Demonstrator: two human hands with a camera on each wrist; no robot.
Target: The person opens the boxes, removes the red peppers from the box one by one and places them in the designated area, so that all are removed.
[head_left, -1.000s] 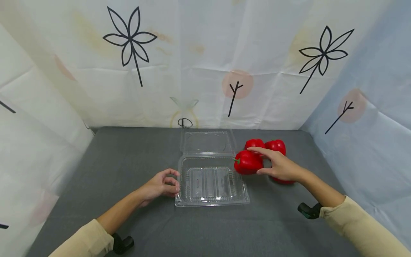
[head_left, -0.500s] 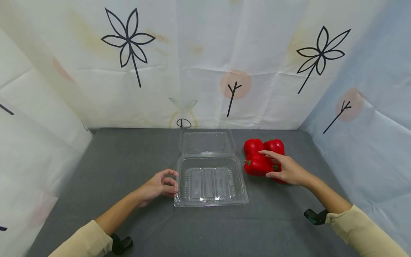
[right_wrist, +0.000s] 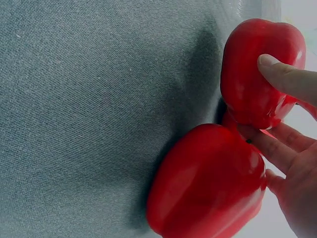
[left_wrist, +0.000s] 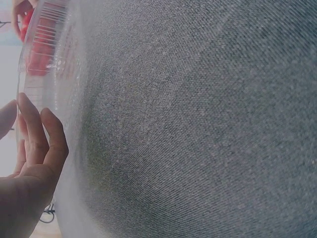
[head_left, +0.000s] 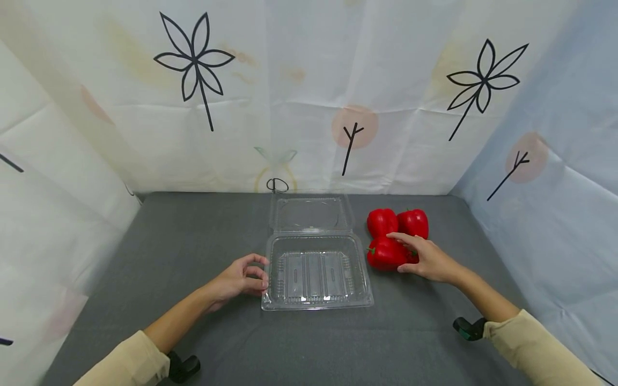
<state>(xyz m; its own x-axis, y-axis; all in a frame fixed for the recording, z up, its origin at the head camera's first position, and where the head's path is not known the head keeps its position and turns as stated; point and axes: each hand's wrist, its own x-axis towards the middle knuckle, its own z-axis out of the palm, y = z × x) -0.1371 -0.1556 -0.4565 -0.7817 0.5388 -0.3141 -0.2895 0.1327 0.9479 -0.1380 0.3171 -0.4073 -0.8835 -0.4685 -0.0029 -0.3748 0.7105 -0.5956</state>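
Note:
My right hand (head_left: 429,260) grips a red bell pepper (head_left: 383,255), thumb on the near side and fingers over the far side. Its green stem points left, towards the container. In the right wrist view the thumb presses on this pepper's skin, and another red pepper (right_wrist: 205,183) lies right beside the fingers, mostly hidden by my hand in the head view. At the left rim of a clear plastic clamshell container (head_left: 314,306), my left hand (head_left: 241,277) pinches the edge between thumb and curled fingers. The container's lid (head_left: 311,214) lies folded back, and its base holds nothing.
Two more red peppers, one on the left (head_left: 382,222) and one on the right (head_left: 413,222), sit behind the gripped one. Grey cloth (head_left: 309,348) covers the table. Printed fabric walls (head_left: 289,107) enclose the back and both sides.
The right hand has carried the pepper rightward, away from the container's right rim, then slightly nearer and lower beside the other peppers. My left hand stays at the left rim.

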